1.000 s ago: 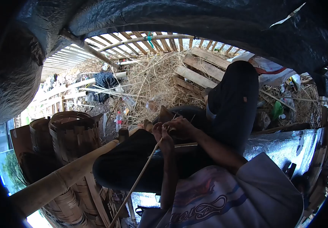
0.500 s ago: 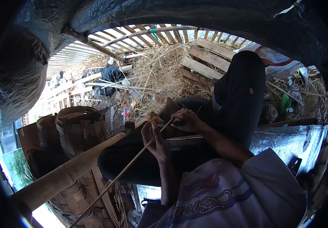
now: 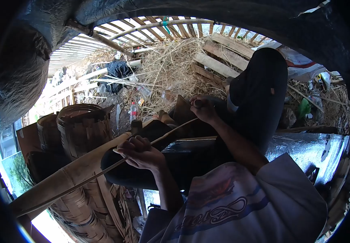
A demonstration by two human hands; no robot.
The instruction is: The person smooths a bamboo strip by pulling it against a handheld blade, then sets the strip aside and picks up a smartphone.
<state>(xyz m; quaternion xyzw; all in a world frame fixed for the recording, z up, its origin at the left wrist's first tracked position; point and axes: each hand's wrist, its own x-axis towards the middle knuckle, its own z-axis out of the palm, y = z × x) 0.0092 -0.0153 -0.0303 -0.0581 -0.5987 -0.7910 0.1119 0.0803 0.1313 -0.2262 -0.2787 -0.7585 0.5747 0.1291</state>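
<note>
Baskets [image 3: 84, 125]: left of and beyond the left hand.
Pole [image 3: 71, 174]: left of the left hand, slanting alongside the strip's lower run.
Left hand [image 3: 142, 154]: fingers curled, holding the strip.
Strip [image 3: 175, 130]: passes through the left hand; slants up to the right hand's underside.
Strip work: judged as lengthwise handling between both hands; next move calls for steady left-hand control.
Right hand [image 3: 203, 109]: fingers curled narrow; cannot tell whether they grip the strip.
</note>
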